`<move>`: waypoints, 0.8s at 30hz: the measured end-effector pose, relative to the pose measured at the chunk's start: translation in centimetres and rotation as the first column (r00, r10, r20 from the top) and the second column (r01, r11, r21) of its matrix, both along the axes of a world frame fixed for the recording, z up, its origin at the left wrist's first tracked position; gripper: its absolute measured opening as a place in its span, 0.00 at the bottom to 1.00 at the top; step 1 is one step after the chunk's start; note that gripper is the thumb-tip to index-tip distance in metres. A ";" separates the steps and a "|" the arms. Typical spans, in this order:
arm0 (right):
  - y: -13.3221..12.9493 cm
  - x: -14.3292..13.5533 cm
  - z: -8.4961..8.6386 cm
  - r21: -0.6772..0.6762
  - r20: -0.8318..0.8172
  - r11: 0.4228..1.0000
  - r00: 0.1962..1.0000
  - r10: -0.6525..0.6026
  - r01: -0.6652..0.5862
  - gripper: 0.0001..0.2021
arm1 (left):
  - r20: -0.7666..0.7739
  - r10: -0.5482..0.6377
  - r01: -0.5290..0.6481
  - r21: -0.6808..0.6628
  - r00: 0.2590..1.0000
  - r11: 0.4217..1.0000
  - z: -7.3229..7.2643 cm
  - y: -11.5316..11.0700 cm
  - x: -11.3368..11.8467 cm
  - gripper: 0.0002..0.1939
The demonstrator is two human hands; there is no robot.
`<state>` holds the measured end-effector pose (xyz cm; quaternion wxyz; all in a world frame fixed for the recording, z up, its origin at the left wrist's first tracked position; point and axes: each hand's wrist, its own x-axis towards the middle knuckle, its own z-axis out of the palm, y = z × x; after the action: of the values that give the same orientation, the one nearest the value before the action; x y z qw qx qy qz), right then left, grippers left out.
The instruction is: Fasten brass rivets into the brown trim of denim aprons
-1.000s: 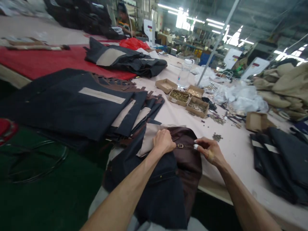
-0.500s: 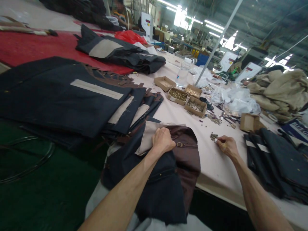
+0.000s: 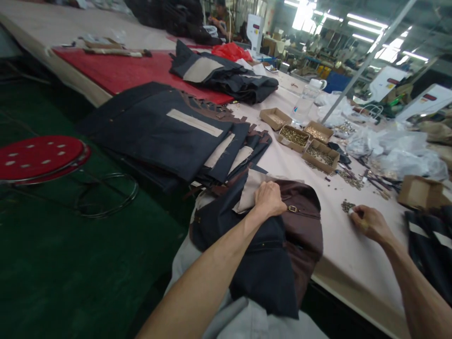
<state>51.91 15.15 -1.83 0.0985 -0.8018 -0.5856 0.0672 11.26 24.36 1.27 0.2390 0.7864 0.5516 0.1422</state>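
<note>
The left hand (image 3: 270,200) is clamped on the navy-and-brown fabric piece (image 3: 270,270), which lies over the person's grey-clad lap (image 3: 247,322) and the table's (image 3: 339,256) edge, its buckle (image 3: 292,208) just beside the fingers. The right hand (image 3: 370,223) — thumb and fingers close together — is at a small metal pile (image 3: 347,205); whether it pinches anything, I cannot tell.

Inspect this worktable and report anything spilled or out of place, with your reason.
Small dull-metallic pieces lie scattered on the pale tabletop outside an open brown cardboard box of small pieces, so they look spilled. The small dark metallic pile at the right hand may be deliberate.
</note>
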 end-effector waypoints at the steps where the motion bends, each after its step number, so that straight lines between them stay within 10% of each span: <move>1: -0.2 -0.9 0.4 0.019 -0.004 1.000 1.000 -0.005 0.005 0.14 | 0.007 -0.002 0.002 -0.004 1.000 1.000 0.0 0.0 -0.1 0.16; 11: 1.7 -19.9 2.0 0.326 -0.136 0.803 0.816 0.562 -0.499 0.06 | 0.001 -0.008 0.008 -0.004 1.000 1.000 -0.2 -0.2 -0.1 0.14; 24: 2.4 -22.7 -0.6 0.375 -0.072 0.718 0.754 0.653 -0.587 0.06 | 0.029 -0.020 0.020 0.008 0.999 1.000 -0.5 -0.4 -0.3 0.15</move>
<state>29.20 17.55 -2.40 0.2607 -0.5186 -0.8106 0.0777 10.92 23.95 0.80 0.2452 0.7906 0.5397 0.1534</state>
